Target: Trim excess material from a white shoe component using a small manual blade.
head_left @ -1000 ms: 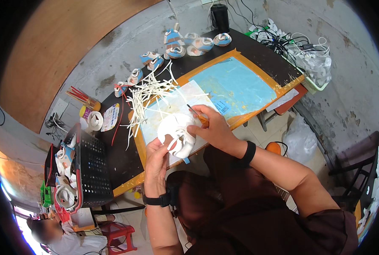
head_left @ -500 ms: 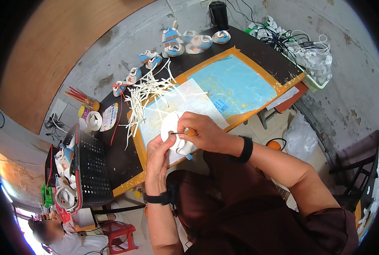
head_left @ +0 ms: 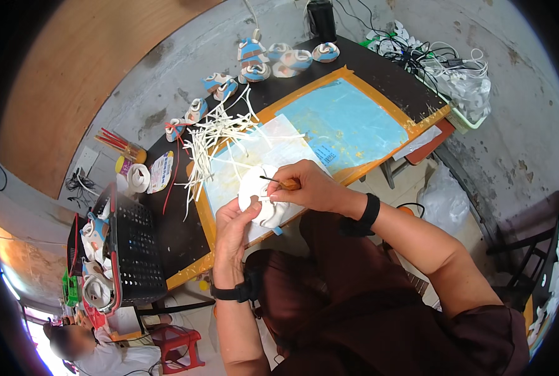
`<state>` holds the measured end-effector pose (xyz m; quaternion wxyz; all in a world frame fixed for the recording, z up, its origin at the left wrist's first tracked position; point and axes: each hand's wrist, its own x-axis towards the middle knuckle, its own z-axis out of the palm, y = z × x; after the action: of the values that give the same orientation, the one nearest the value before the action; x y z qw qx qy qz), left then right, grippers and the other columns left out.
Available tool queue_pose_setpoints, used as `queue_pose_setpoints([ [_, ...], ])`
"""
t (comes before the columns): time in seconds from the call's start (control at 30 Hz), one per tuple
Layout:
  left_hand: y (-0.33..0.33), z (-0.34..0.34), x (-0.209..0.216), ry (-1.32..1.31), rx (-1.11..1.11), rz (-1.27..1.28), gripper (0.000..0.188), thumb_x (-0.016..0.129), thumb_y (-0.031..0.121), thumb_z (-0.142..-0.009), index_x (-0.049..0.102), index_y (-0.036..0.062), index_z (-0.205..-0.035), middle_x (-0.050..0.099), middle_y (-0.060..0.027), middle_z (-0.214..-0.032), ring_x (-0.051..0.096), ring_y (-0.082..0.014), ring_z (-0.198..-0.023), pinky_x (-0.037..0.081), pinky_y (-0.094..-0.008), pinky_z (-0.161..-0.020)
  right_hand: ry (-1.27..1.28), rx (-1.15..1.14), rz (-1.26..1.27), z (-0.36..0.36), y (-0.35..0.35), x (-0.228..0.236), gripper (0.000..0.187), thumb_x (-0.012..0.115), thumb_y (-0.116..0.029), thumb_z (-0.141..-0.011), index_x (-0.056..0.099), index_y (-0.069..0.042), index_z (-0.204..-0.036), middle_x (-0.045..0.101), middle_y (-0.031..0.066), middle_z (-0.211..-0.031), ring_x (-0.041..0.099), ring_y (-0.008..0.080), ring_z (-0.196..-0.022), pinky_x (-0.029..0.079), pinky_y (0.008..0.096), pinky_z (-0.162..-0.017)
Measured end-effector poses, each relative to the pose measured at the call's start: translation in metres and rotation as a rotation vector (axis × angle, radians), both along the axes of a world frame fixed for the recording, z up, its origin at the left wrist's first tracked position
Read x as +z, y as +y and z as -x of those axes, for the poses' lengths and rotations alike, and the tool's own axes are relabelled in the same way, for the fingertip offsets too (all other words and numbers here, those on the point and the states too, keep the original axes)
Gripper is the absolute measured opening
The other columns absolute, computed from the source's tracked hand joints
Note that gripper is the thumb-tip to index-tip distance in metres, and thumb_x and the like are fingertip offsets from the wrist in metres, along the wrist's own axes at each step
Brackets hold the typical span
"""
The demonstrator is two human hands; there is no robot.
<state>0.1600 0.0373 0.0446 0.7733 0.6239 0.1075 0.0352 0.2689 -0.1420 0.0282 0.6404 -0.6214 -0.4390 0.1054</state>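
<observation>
My left hand [head_left: 232, 227] grips the lower left edge of a soft white shoe upper [head_left: 254, 183], thumb on top. Between the fingers of my right hand [head_left: 314, 188] is an awl [head_left: 288, 184] with a wooden handle; its thin dark shaft points left, just above the upper. Those fingertips also lie close to the upper's right side, and whether they pinch any of it I cannot tell. Under the work lies a white sheet [head_left: 286, 135]. Beyond my hands spreads a tangled pile of white laces [head_left: 217, 138].
Small blue, white and brown shoe uppers [head_left: 254, 72] line the table's far edge. On the left stands a black basket [head_left: 138, 244] holding more uppers. A blue mat [head_left: 348, 119] edged with orange tape covers the right side. Another person [head_left: 91, 348] sits at lower left.
My right hand has shifted slightly up and right, and the awl's tip has lifted off the upper. The upper now lies more spread out below my fingers. My left hand keeps its hold.
</observation>
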Motion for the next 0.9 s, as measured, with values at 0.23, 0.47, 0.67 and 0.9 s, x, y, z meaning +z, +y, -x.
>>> queue_pose_setpoints([
  [0.23, -0.002, 0.000, 0.002, -0.008, -0.028, -0.082, 0.028, 0.070, 0.007, -0.080, 0.065, -0.0044, -0.106, 0.068, -0.0078, -0.096, 0.062, -0.0115, -0.084, 0.047, -0.0256, -0.081, 0.055, -0.003, 0.110, -0.001, -0.003, 0.007, 0.017, 0.072, -0.017, -0.072, 0.067, -0.001, -0.074, 0.056, 0.0015, -0.067, 0.044, 0.0083, -0.059, 0.034, 0.0248, -0.055],
  [0.47, -0.003, 0.001, 0.002, -0.024, -0.033, -0.079, 0.026, 0.069, 0.006, -0.081, 0.066, -0.0047, -0.104, 0.068, -0.0073, -0.095, 0.061, -0.0111, -0.083, 0.046, -0.0256, -0.080, 0.017, -0.046, 0.139, 0.000, 0.001, 0.006, 0.017, 0.070, -0.016, -0.069, 0.065, 0.000, -0.070, 0.055, 0.0038, -0.066, 0.046, 0.0101, -0.059, 0.036, 0.0259, -0.054],
  [0.67, -0.008, 0.000, 0.005, -0.030, -0.042, -0.035, 0.025, 0.068, 0.005, -0.081, 0.066, -0.0050, -0.104, 0.068, -0.0075, -0.094, 0.062, -0.0114, -0.081, 0.047, -0.0257, -0.079, -0.037, -0.115, 0.094, 0.001, 0.004, 0.005, 0.018, 0.067, -0.017, -0.066, 0.064, 0.000, -0.067, 0.060, 0.0112, -0.060, 0.056, 0.0189, -0.055, 0.044, 0.0306, -0.054],
  [0.9, -0.006, -0.002, -0.005, -0.012, 0.035, -0.072, 0.021, 0.070, 0.003, -0.079, 0.067, -0.0042, -0.099, 0.068, -0.0079, -0.089, 0.062, -0.0111, -0.075, 0.050, -0.0253, -0.071, -0.102, -0.152, 0.144, 0.006, -0.003, 0.009, 0.023, 0.070, -0.021, -0.068, 0.065, 0.000, -0.076, 0.062, 0.0138, -0.068, 0.060, 0.0231, -0.061, 0.046, 0.0328, -0.058],
])
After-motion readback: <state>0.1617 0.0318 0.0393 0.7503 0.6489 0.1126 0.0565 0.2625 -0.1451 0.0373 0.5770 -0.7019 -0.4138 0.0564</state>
